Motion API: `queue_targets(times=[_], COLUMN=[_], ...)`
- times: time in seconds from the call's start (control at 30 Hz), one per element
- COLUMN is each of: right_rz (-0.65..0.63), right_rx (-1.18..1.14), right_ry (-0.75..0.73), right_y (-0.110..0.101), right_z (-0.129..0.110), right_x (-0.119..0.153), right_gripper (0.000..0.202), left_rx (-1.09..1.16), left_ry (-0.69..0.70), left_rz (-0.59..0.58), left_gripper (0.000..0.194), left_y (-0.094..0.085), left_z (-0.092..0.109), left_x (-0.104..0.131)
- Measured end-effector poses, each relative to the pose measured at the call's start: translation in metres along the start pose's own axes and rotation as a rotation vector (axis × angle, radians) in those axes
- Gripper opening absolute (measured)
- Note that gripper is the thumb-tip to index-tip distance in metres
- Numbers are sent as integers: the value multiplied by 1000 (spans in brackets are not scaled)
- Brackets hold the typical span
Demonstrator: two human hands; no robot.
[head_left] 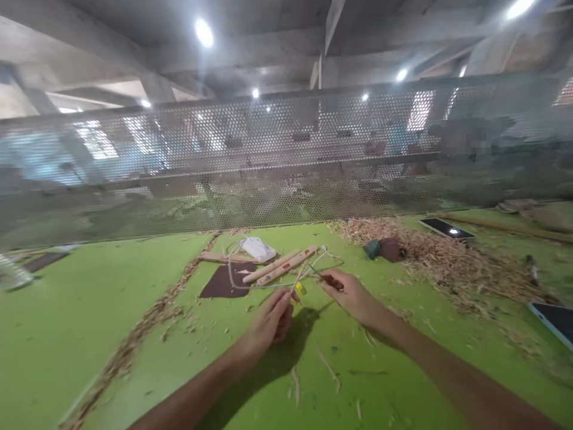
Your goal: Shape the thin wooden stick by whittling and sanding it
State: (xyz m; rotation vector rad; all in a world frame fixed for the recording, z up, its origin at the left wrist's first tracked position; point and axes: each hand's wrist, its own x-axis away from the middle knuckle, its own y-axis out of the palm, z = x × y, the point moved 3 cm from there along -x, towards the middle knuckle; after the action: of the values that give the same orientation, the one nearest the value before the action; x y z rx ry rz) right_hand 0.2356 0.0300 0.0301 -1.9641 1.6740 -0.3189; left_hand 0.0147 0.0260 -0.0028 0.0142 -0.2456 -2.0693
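My left hand (274, 316) is closed, pinching a thin pale wooden stick (298, 276) that points up and away from me. Facing it, my right hand (351, 294) has its fingers closed on a thin dark rod-like tool (315, 272), whose tip reaches toward the stick. What kind of tool it is cannot be made out. Just beyond the hands lie two pale wooden strips (286, 266), one with reddish marks. They partly overlap a dark brown sheet (222, 283). A white cable (231, 269) loops around them, and a small yellow tag (301, 288) sits beside my left fingertips.
Wood shavings (441, 263) are heaped at the right, with a green-and-brown bundle (382, 249) at their edge. One phone (446, 229) lies behind, another (555, 322) at the right edge. A white pouch (258, 249) rests beyond the strips. A perforated metal screen (277, 179) closes the green table's back.
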Motion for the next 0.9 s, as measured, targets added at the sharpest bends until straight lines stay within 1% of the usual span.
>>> queue_targets(times=[0.07,0.1,0.13,0.2,0.23,0.3,0.33,0.37,0.43,0.5,0.53,0.6,0.7,0.8,0.87,0.9], right_rz=[46,62,70,51,40,82,159,281,434,544,571,577,549,548,583,611], right_rx=[119,221,338,538,594,623,630,661,691,697,689,661,610,536,462,417], right_ry=[7,13,16,7,5,30,66,103,158,209,218,202,137,75,60,67], right_y=[-7,-10,-13,-20,-25,-42,-56,-72,-105,-132,-140,-147,-139,-133,-137,-141], right_z=[10,14,19,27,31,40,45,50,63,77,84,94,100,101,101,101], right_x=[-2,-4,-5,-9,-11,-15,-17,-19,-22,-24,-25,-26,-30,-34,-36,-37], right_gripper=[22,19,16,9,8,8,12,12,17,21,24,30,31,19,9,7], left_rx=[-42,-74,-107,-117,-126,-143,-159,-180,-232,-276,-285,-270,-211,-186,-194,-201], left_ry=[79,116,132,139,167,211,214,211,204,214,222,230,238,261,261,254], left_rz=[53,97,128,154,166,209,224,238,251,256,254,238,193,157,146,141], left_gripper=[54,55,53,49,46,44,44,43,41,36,34,31,34,38,40,41], left_y=[-8,-12,-16,-22,-26,-31,-34,-35,-37,-37,-36,-34,-30,-29,-29,-29], left_z=[-2,-3,-5,-10,-11,-14,-15,-15,-15,-13,-11,-9,-8,-8,-8,-8], left_x=[-3,-5,-7,-11,-13,-17,-18,-19,-18,-17,-17,-17,-20,-23,-23,-23])
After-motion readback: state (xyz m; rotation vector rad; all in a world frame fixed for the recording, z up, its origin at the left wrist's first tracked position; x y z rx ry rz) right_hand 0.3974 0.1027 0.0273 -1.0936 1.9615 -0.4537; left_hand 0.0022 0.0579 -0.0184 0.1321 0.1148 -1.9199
